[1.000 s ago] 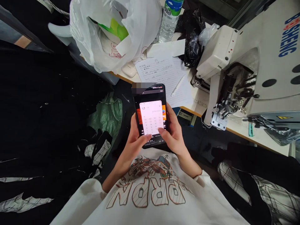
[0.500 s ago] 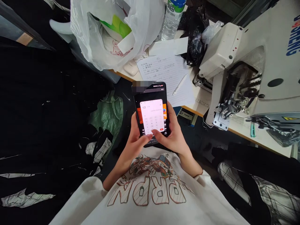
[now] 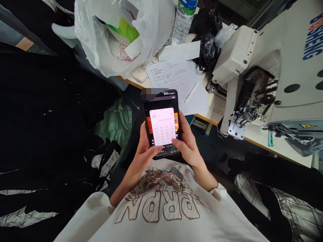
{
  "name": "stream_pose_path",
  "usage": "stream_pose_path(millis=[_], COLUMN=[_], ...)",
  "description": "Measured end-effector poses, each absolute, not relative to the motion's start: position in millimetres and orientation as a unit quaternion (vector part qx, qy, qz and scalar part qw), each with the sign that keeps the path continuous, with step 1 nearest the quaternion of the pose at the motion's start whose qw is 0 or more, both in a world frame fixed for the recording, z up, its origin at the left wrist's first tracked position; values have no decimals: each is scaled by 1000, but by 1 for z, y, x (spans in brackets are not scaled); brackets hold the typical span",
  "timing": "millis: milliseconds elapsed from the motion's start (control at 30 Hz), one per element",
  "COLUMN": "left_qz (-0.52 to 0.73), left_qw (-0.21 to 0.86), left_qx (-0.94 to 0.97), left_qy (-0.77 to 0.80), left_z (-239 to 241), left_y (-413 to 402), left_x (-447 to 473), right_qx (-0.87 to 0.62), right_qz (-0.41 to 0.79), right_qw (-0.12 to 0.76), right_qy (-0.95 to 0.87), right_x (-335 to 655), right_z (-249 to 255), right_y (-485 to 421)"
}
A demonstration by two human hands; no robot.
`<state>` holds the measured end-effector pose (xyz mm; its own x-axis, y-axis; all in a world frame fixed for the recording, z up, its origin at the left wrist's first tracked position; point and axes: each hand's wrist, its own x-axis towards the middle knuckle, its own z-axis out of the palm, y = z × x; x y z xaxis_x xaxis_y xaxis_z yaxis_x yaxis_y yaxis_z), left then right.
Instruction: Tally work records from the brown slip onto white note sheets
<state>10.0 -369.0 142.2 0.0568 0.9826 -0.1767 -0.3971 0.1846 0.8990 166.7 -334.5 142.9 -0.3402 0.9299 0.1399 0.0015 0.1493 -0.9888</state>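
Observation:
A dark smartphone is held upright in front of my chest, its lit screen showing a calculator window with a keypad. My left hand wraps its left edge, the thumb lying over the bottom of the window. On the other side my right hand grips the right edge, its thumb at the lower right corner of the keypad. The fingers behind the phone are hidden. Just beyond the phone's top lies a lined sheet of paper with handwriting, and a white pen rests on it.
A white plastic bag stands at the table's back left, beside a water bottle and a black plastic bag. At right is a white sewing machine. Dark cloth fills the left side, near a green bag.
My right thumb has moved right across the keypad, from its bottom middle to the lower right corner. The left thumb has shifted slightly left. The number line on the screen has grown longer.

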Motion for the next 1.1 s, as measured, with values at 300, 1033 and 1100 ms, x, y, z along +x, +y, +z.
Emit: stream_pose_path(millis=[300, 1033, 1100], left_qz=[521, 542, 542], left_qw=[620, 621, 621], left_qx=[383, 383, 381], left_qy=[444, 418, 420], left_z=[142, 131, 133], left_y=[-367, -358, -359], left_x=[7, 11, 12], right_qx=[-413, -424, -432], right_qz=[508, 500, 497], right_qw=[406, 431, 426], right_qy=[-637, -620, -621], right_x=[166, 164, 163], right_z=[145, 145, 145], right_y=[-336, -335, -335])
